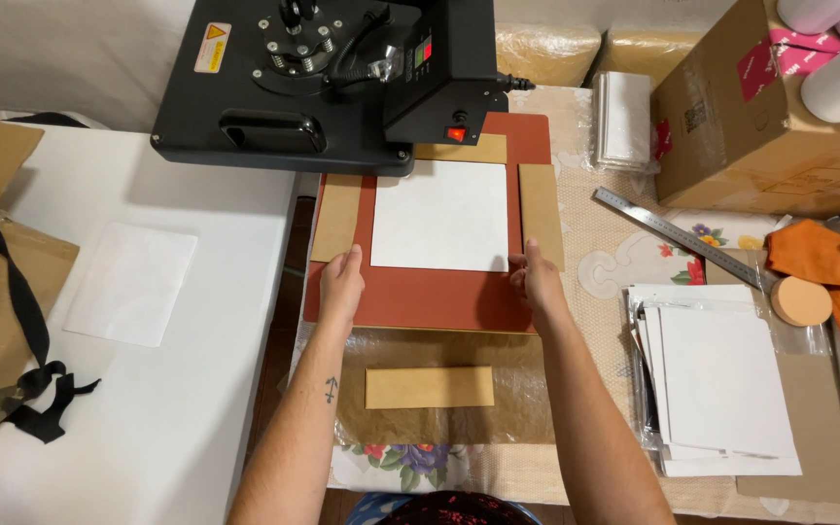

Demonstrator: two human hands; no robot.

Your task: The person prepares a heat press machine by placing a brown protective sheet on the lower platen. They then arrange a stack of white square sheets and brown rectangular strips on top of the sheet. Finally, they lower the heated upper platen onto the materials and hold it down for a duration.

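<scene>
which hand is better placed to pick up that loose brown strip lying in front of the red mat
Probably the left hand. The brown strip lies nearer the left forearm. Both hands rest at the white sheet's lower corners on the red mat, so it's close.

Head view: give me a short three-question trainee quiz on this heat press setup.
1. True or false: the white sheet lies on the red pad.
2. Which tan strip lies apart from the pad? A) the left strip B) the right strip C) the loose strip nearest the person
3. What does each hand touch?

Key:
1. True.
2. C.
3. The left hand and the right hand both rest open at the sheet's lower corners on the pad, gripping nothing. The press head is swung off to the left.
</scene>
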